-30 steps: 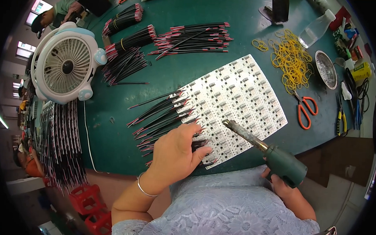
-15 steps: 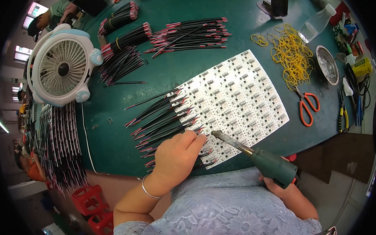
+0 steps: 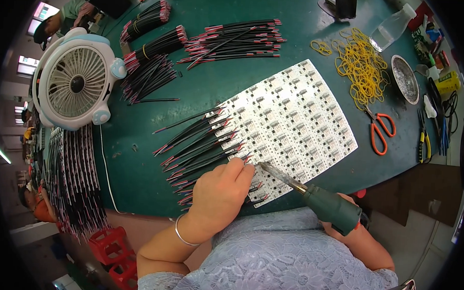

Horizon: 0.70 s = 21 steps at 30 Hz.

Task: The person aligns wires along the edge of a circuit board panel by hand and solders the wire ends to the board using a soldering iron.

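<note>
A white sheet of small circuit boards (image 3: 299, 111) lies tilted on the green table. Black wires with red ends (image 3: 188, 161) run leftward from its left edge. My left hand (image 3: 220, 190) is closed at the near left part of the sheet, thumb and fingertips pinched on a wire that the fingers mostly hide. A green-handled soldering iron (image 3: 333, 207) is gripped in my right hand (image 3: 336, 232), partly hidden behind the handle. The iron's metal tip points left, close beside my left fingertips over the sheet.
Several bundles of black wires (image 3: 235, 43) lie at the back. A white fan (image 3: 75, 86) stands left. To the right are yellow rubber bands (image 3: 360, 67), a metal bowl (image 3: 405, 79), orange-handled scissors (image 3: 379, 130), a clear bottle (image 3: 392, 30) and pliers (image 3: 422, 141).
The soldering iron and my right hand have shifted slightly left, bringing the tip nearer my left fingertips. My left hand has barely moved.
</note>
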Tool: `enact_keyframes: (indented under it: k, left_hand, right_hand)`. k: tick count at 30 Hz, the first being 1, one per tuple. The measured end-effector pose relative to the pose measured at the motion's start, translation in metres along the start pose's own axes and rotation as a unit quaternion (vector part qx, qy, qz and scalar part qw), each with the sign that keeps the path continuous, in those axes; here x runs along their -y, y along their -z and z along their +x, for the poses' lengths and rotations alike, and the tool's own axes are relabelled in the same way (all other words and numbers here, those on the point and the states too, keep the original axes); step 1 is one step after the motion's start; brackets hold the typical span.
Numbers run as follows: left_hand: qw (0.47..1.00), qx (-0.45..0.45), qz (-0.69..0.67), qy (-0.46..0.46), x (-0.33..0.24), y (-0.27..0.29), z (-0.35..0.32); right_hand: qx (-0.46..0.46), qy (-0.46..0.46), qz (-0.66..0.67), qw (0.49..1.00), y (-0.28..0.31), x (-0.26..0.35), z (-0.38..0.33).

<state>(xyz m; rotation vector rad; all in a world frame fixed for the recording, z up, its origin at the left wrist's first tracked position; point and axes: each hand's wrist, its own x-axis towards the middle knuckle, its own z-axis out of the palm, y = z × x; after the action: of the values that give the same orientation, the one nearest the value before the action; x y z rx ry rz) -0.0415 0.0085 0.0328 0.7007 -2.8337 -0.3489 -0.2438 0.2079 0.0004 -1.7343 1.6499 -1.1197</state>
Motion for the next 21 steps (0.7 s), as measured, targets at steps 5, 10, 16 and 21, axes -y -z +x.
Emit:
enact_keyframes:
  k: [5, 10, 16, 21]
  left_hand:
    - [1.000, 0.014, 0.006, -0.002, -0.001, 0.003, 0.000]
    - [0.999, -0.022, -0.023, -0.005, 0.003, -0.002, -0.002]
    - [0.999, -0.021, -0.025, -0.016, 0.006, -0.002, 0.001]
    - [1.000, 0.002, 0.006, -0.030, 0.004, 0.000, 0.003]
  right_hand:
    - [0.002, -0.128, 0.092, 0.987, 0.007, 0.007, -0.016]
    - [-0.060, -0.192, 0.148, 0.968, 0.000, 0.008, -0.023]
    - [0.001, -0.200, 0.112, 0.973, 0.002, 0.005, -0.024]
    - [0.045, -0.107, 0.088, 0.989, 0.005, 0.001, -0.018]
